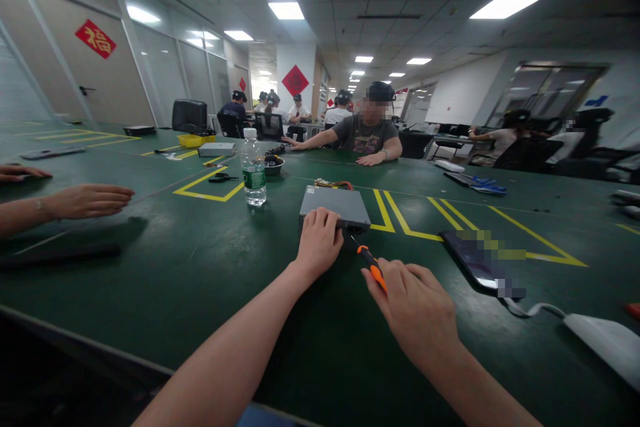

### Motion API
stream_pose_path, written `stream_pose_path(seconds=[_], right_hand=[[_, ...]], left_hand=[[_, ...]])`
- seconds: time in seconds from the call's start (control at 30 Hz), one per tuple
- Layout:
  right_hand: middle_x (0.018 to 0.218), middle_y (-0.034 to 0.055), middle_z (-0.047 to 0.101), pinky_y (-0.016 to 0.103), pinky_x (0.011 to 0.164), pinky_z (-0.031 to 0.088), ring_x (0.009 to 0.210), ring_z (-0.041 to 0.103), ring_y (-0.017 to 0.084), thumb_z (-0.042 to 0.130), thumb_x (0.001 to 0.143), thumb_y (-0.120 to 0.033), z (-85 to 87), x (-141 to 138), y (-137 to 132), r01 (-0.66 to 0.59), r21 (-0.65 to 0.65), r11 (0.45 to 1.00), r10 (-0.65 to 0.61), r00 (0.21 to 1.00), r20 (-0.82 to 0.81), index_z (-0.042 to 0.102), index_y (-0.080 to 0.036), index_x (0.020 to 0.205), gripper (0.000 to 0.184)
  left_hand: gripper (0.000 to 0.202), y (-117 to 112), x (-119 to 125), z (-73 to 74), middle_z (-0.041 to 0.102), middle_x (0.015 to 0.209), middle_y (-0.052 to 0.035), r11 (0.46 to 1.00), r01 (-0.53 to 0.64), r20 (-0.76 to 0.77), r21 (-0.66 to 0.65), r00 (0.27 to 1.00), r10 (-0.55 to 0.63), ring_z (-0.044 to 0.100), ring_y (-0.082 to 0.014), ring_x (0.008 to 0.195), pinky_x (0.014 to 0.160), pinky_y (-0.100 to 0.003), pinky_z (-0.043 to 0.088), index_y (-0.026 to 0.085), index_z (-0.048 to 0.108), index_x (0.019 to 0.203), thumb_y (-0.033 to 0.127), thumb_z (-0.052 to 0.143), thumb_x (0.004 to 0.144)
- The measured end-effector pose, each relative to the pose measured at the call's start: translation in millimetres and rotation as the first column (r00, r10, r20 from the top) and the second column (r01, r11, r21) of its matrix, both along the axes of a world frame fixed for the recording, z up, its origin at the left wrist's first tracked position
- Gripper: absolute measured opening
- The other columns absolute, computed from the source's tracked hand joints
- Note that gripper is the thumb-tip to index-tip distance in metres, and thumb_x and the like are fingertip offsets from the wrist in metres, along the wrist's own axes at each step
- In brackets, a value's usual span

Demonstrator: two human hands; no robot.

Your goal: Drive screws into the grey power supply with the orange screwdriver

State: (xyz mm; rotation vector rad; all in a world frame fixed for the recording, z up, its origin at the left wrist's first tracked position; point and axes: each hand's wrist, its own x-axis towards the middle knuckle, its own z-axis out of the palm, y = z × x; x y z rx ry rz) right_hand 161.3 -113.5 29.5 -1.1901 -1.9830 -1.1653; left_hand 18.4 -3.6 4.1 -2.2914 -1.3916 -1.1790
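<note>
A grey metal computer power supply (337,202) lies on the green table, with a bundle of coloured wires (333,183) at its far side. My left hand (319,240) grips its near left edge, fingers bent over the top; the fingertips are partly hidden. My right hand (417,300) is closed around the orange and black handle of a screwdriver (370,260). The thin metal shaft points up and left, its tip close to the near face of the power supply. Whether the tip touches it I cannot tell.
A water bottle (254,170) stands left of the power supply, with a metal bowl (273,164) behind it. At right lie a phone (475,263) and a white cable (535,310). Another person's hand (93,201) rests at left; someone sits opposite (370,130). Yellow tape (400,213) marks the table.
</note>
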Motion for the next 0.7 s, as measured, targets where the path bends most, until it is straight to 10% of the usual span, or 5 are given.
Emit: stream_pose_path(seconds=[0.27,0.7], right_hand=[[0.05,-0.0001,0.045,0.028,0.057,0.027,0.046,0.041,0.013,0.031,0.092,-0.035,-3.5,-7.9,-10.5,0.1,-0.095,0.99,-0.095,0.994,0.055,0.05,-0.017,0.063,0.039],[0.06,0.0026,0.05,0.03,0.06,0.031,0.054,0.044,0.015,0.043,0.085,-0.035,1.4,-5.1,-4.8,0.124,-0.183,0.975,-0.126,0.992,0.005,0.056,-0.016,0.075,0.025]], left_hand=[[0.022,1.8,0.2,-2.0,0.047,0.099,-0.0055,1.0,-0.003,-0.004,0.002,1.0,0.003,0.043,-0.0212,0.094,0.085,-0.037,0.038,0.02,0.047,0.097,0.017,0.051,0.076],[0.017,1.7,3.8,-2.3,0.048,0.098,-0.0056,0.999,-0.043,0.002,0.007,0.999,0.043,0.043,-0.0218,0.093,0.083,-0.036,0.038,0.02,0.049,0.095,0.021,0.051,0.078]])
